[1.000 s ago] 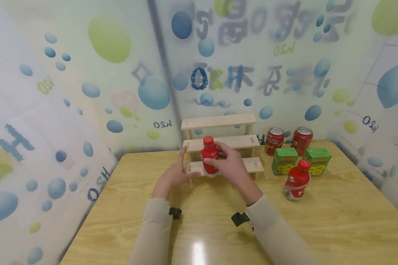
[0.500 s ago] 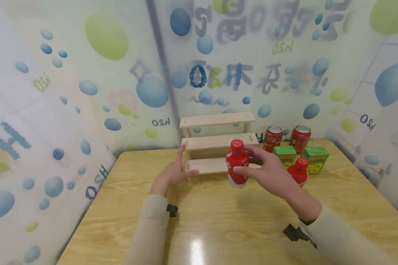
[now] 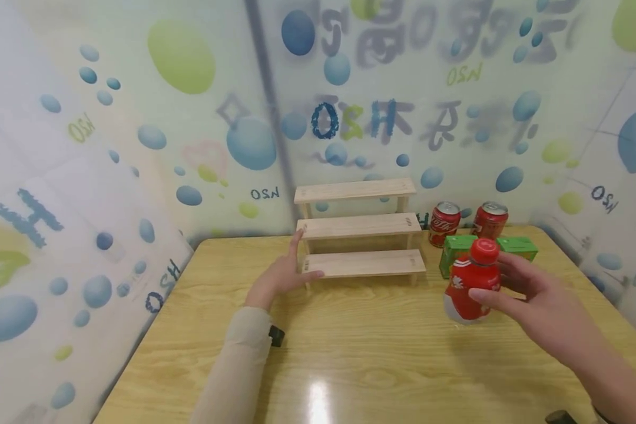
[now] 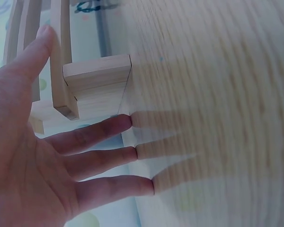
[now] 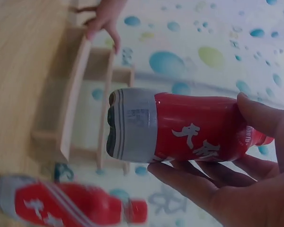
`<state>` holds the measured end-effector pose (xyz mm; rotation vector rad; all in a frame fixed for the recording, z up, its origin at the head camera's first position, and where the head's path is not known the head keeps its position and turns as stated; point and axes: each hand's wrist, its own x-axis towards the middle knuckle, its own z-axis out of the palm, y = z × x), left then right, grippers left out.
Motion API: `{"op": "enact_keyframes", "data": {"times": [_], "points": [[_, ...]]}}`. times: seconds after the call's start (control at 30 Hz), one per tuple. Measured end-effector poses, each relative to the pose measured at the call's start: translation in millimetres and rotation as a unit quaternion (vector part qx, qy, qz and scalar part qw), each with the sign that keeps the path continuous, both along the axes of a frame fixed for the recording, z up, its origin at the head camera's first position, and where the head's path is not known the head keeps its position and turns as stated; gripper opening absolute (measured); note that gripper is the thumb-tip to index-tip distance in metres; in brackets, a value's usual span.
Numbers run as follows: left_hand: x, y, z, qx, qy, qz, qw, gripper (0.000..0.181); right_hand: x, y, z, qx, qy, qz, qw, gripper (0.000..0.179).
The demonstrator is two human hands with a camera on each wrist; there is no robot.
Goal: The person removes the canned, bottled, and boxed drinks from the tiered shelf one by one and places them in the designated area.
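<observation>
My right hand (image 3: 540,300) grips a red bottle (image 5: 194,125) with a white base, thumb on one side and fingers on the other. In the right wrist view the bottle's grey-white bottom is in the air. A second red bottle (image 5: 71,203) stands on the table beyond it; in the head view the held bottle overlaps it. My left hand (image 3: 281,274) is spread at the left end of a three-tier wooden shelf (image 3: 363,264). In the left wrist view its thumb lies against the shelf boards and three fingertips (image 4: 142,184) meet the table.
Two red cans (image 3: 445,224) stand at the back right, by the wall. Two green cartons (image 3: 518,246) stand before them, partly hidden by the bottle and right hand. The wooden table (image 3: 350,353) meets patterned walls at its back and sides.
My right hand has lifted the red bottle off the lowest tier and carried it right, to near the green cartons. The left hand has stayed at the shelf's left end.
</observation>
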<state>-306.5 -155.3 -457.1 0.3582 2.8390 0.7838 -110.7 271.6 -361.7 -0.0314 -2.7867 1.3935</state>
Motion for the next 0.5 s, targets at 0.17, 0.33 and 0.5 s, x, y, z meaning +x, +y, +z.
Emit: {"op": "enact_keyframes", "data": {"times": [0.17,0.33,0.5], "points": [[0.4,0.8,0.0,0.001,0.006,-0.006,1.0,0.125,5.7,40,-2.7,0.027,0.033,-0.087,0.9953,0.085],[0.0,1.4,0.1,0.005,0.003,-0.007,1.0,0.125,6.3,77,-14.2,0.003,0.063,-0.128,0.9897,0.078],[-0.8,1.3,-0.1,0.003,0.001,-0.005,1.0,0.126,-3.7,102,-31.6,0.002,0.049,-0.146,0.9881,0.078]]}}
